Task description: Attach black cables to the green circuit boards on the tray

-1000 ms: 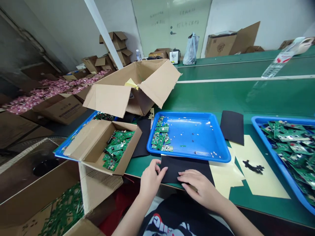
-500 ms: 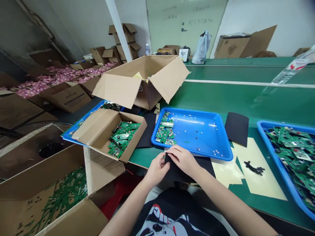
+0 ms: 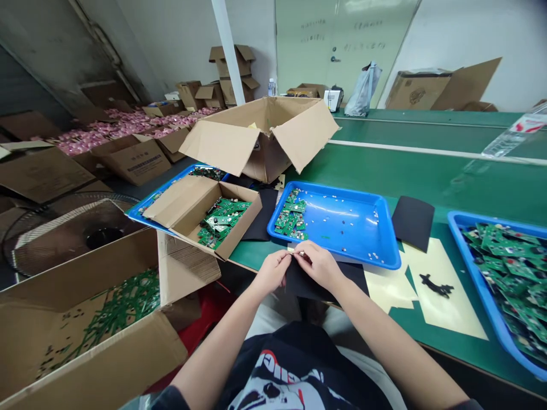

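My left hand (image 3: 274, 270) and my right hand (image 3: 315, 264) meet fingertip to fingertip at the table's front edge. Both are closed in a pinch around something small between them, too small to make out. Beneath them lies a black sheet (image 3: 350, 282). Just beyond is a blue tray (image 3: 350, 228) with green circuit boards (image 3: 291, 216) along its left side and small pale bits scattered on its floor. Left of it, an open cardboard box (image 3: 239, 242) holds more green boards (image 3: 222, 219).
At the right stands a blue tray (image 3: 459, 219) heaped with boards. Yellow sheets (image 3: 453, 307) carry a black curved piece (image 3: 436, 286). A large open carton (image 3: 294, 128) is behind; another carton (image 3: 128, 353) with green strips sits lower left. A bottle (image 3: 513, 134) lies far right.
The view has shifted, so most things sit farther right or higher. My left hand's fingers have closed and its fingertips now touch those of my right hand.
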A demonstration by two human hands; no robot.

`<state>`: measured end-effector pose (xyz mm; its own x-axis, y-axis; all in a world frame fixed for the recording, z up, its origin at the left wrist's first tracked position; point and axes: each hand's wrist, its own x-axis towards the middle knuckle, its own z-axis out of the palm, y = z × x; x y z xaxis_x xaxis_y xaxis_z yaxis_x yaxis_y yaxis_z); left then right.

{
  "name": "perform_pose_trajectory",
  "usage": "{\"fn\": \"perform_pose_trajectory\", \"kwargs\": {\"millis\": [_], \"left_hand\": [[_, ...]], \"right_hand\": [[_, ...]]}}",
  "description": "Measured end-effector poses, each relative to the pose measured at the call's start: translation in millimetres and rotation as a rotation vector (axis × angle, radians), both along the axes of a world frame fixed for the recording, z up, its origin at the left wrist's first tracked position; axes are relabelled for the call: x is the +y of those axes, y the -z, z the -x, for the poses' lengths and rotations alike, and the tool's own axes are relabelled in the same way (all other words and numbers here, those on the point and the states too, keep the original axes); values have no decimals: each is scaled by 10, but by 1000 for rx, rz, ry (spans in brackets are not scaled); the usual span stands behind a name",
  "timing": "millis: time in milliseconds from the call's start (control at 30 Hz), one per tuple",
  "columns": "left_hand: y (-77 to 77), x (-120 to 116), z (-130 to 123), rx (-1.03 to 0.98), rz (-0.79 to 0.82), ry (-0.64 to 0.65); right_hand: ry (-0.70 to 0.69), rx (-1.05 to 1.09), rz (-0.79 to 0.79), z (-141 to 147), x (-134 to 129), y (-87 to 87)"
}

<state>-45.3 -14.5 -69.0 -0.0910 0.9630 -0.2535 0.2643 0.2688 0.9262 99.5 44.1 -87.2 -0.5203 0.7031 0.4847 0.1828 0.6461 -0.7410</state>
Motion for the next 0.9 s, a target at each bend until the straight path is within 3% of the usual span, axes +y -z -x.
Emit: {"fn": "perform_pose_trajectory", "kwargs": {"millis": [200,333,433,533,633,667,800,900], "left_hand": [[-26,24,26,213,-58,-100],[-107,-2,64,406,-113,-191],[-182,-64,-41,534,-182,-215],[-195,-201,-277,612,-282,-79],[-116,-385,-507,664,-350,316],[-79,-436,-557,676,-348,369],[29,-509,-616,758,-317,416],[59,-470,-590,816,-327,388]], "right_hand": [[215,252,230,-334,25,-63],[406,405,350,-677,-135,-44],[470,424,424,-782,-283,18],[516,416,462,-748,-345,87],[560,427,466,-700,-330,121],[569,436,466,-702,-320,117],[603,506,442,-857,-311,-25],[720,673,280,-1124,-380,-270]]}}
